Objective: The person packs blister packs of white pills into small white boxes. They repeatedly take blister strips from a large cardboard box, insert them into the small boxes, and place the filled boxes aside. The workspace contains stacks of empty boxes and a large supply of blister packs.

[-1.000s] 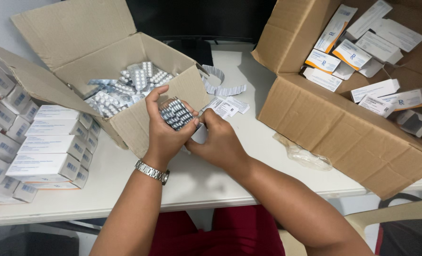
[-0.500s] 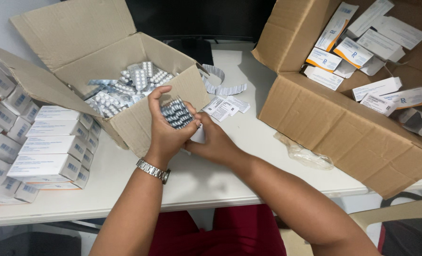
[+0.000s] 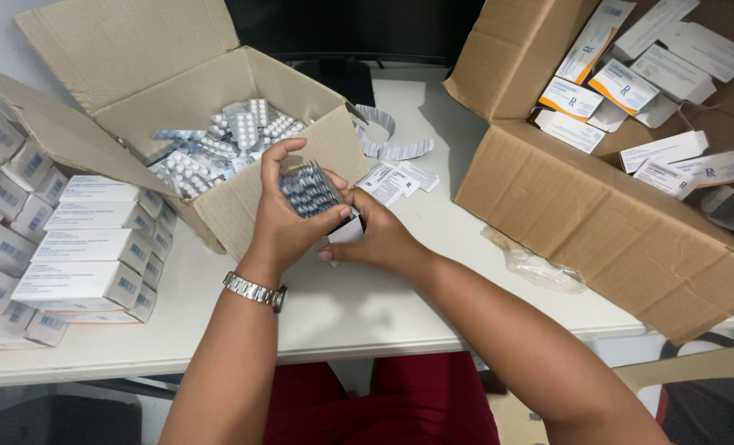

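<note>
The left hand is gripping a stack of blister strips, fingers curled over the top and thumb clamped beneath, just in front of the open box of loose strips. The right hand is closing on a small white carton right below the stack — how tightly its fingers are holding cannot be told, as they are mostly hidden. The stack is looking thick for that grip; the smooth foil strips could be fanning out and sliding onto the table. The strips are silvery-grey, studded with rows of small pills, their edges roughly aligned.
</note>
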